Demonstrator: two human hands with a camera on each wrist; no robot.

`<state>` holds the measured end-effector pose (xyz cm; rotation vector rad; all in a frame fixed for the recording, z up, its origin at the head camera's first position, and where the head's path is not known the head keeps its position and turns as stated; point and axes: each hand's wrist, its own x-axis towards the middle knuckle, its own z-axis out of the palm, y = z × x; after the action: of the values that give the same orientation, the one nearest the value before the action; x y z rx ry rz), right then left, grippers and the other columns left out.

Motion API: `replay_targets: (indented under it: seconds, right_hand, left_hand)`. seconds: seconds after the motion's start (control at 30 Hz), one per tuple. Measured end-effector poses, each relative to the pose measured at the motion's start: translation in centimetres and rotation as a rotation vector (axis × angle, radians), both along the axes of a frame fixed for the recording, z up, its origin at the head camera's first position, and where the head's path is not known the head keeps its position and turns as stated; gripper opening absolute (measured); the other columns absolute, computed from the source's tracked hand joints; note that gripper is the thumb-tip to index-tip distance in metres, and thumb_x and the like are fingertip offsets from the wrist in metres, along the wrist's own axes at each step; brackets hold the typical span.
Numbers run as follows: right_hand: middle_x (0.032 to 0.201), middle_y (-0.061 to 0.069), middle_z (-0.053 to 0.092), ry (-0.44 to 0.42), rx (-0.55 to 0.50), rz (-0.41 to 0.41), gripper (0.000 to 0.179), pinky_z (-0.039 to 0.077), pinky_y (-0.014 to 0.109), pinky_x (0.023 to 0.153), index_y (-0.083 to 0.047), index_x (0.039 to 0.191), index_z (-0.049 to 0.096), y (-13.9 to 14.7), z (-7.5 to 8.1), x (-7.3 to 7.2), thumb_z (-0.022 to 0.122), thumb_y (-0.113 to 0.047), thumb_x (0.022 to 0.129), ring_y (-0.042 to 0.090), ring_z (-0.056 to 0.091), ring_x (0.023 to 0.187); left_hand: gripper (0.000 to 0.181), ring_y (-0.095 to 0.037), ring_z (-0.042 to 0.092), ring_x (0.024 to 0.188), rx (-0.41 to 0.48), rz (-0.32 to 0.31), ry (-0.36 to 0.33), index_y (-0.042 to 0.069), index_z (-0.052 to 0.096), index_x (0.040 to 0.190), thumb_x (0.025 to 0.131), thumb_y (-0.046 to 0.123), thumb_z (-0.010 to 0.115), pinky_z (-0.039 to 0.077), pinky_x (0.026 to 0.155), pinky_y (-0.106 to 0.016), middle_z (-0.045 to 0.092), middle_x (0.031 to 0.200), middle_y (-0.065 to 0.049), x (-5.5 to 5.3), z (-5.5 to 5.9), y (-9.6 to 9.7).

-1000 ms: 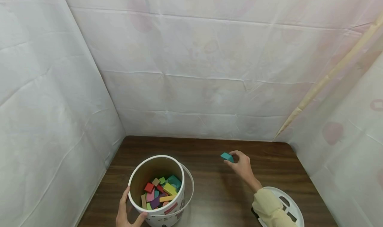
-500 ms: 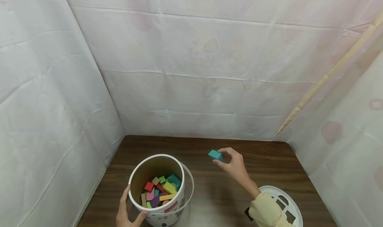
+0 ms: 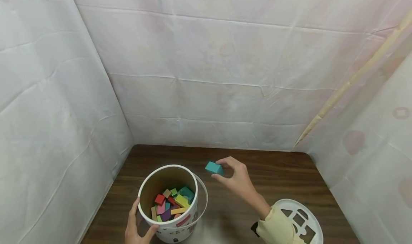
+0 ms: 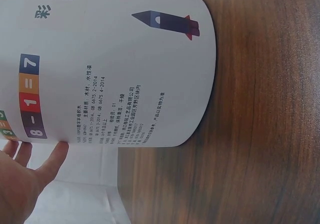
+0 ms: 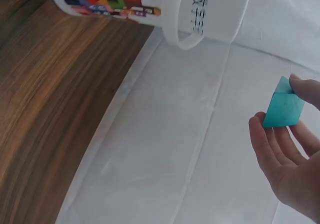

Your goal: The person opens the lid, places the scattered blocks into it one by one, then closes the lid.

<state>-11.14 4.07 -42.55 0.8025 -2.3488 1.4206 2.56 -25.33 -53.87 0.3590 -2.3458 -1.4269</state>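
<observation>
My right hand (image 3: 236, 177) pinches a teal wooden block (image 3: 214, 167) between thumb and fingers, above the table and just right of the bucket. In the right wrist view the block (image 5: 285, 104) shows a flat face and a slanted end. My left hand (image 3: 136, 224) rests against the near left side of a white bucket (image 3: 173, 233), fingers spread and thumb by the rim. Inside the bucket lie several coloured blocks (image 3: 166, 214), among them red, yellow, purple and green ones. The left wrist view has fingertips (image 4: 60, 148) touching the bucket's printed wall (image 4: 150, 74).
A white lid (image 3: 317, 224) with shaped cut-outs lies at the right, partly under my right sleeve (image 3: 278, 228). The bucket's white handle (image 3: 206, 201) hangs down its right side. White sheeting (image 3: 206, 101) stands behind and on both sides of the dark wooden table (image 3: 270, 165).
My right hand has moved left with the teal block, closer to the bucket, and more of the lid shows. The left hand and the bucket have hardly moved.
</observation>
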Motion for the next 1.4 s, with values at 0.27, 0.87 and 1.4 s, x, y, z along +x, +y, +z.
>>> replay_targets:
  seconds: [0.27,0.87,1.4]
  right_hand:
    - [0.098,-0.005,0.064,-0.022,0.02,0.069,0.035,0.061,0.026,0.069,-0.01,0.104,0.067,-2.8,0.0,0.6,0.082,-0.015,0.073,0.01,0.06,0.083]
    - [0.096,0.002,0.067,0.032,0.121,0.206,0.025,0.058,0.018,0.072,-0.006,0.099,0.07,-7.0,0.1,2.1,0.079,-0.011,0.076,0.011,0.062,0.083]
    - [0.095,0.0,0.068,-0.073,0.212,0.218,0.01,0.055,0.012,0.075,-0.007,0.08,0.072,-10.4,-2.5,2.9,0.08,-0.004,0.074,0.007,0.061,0.09]
  left_hand:
    - [0.096,-0.041,0.032,0.129,0.02,-0.009,-0.007,0.027,0.018,0.151,0.078,0.014,0.078,0.048,0.093,-0.062,0.027,0.149,-0.015,0.0,0.2,0.0]
    - [0.098,-0.035,0.036,0.125,-0.016,0.023,0.015,0.026,0.021,0.151,0.074,0.013,0.081,0.05,0.091,-0.061,0.031,0.148,-0.014,-0.2,-0.6,-0.1]
    - [0.1,-0.033,0.038,0.123,-0.027,0.037,0.011,0.023,0.021,0.151,0.073,0.011,0.082,0.051,0.092,-0.057,0.032,0.147,-0.016,-0.5,-0.9,-0.5]
